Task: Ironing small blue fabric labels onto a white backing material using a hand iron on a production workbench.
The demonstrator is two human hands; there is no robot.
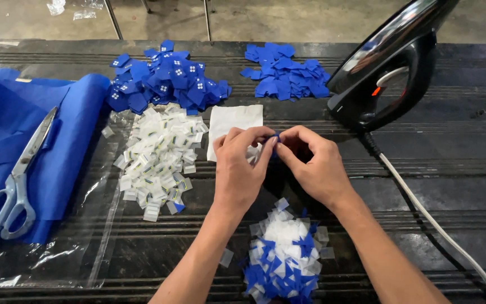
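My left hand (pixel 242 166) and my right hand (pixel 310 162) meet over the dark slatted table (pixel 423 186), fingertips pinched together on a small blue fabric piece (pixel 275 138), with a bit of white label showing under the left fingers. Just behind them lies a white square sheet (pixel 233 121). Below my wrists sits a heap of blue and white folded pieces (pixel 283 256). A pile of small white labels (pixel 158 160) lies to the left of my hands.
Two piles of blue fabric pieces, one (pixel 164 79) with white marks, one (pixel 285 72) plain, lie at the back. A black iron (pixel 392 62) stands at the right, its white cord (pixel 434 219) trailing forward. Scissors (pixel 15 180) rest on blue cloth (pixel 63 141) at the left.
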